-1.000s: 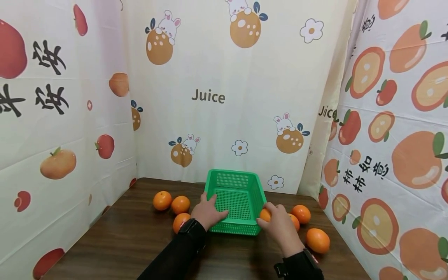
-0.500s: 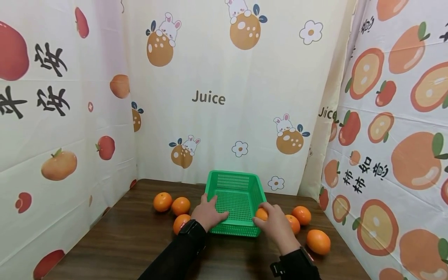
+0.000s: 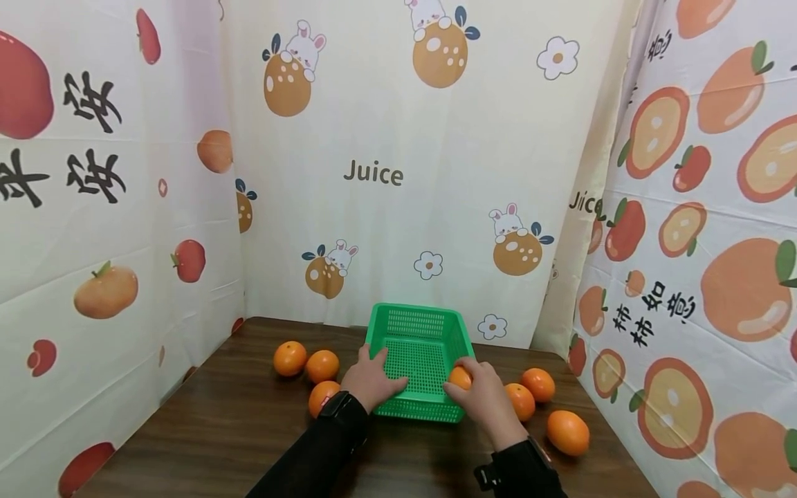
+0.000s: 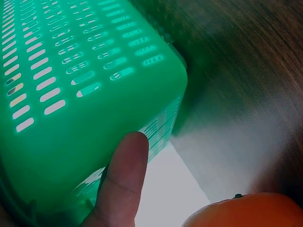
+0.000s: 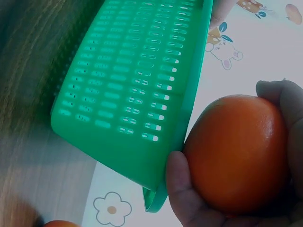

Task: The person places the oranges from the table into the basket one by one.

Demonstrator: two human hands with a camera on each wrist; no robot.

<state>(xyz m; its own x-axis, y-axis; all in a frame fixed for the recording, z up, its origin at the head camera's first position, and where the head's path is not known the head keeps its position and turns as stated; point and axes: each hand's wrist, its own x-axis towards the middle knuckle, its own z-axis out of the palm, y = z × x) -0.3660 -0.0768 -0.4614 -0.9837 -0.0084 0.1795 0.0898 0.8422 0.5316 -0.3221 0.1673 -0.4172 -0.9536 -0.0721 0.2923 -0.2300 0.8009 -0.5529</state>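
A green perforated plastic basket (image 3: pixel 417 409) stands on the dark wooden table. At its left front corner my left hand (image 3: pixel 369 379) holds the rim, the thumb reaching over the inside. One finger (image 4: pixel 124 177) of that hand lies along the basket's outer wall in the left wrist view. My right hand (image 3: pixel 488 398) grips an orange (image 5: pixel 236 153) over the basket's right rim, fingers and thumb around the fruit. The basket's bare mesh floor shows in the head view.
Left of the basket lie three oranges (image 3: pixel 290 358), one partly hidden by the left wrist. Three more oranges (image 3: pixel 568 433) lie on the right, close to the right forearm. Printed cloth walls (image 3: pixel 373 228) enclose the table (image 3: pixel 205 429) at the back and sides.
My right hand has moved left with the orange, from beside the basket's right rim to over it. My left hand and the basket have stayed in place.
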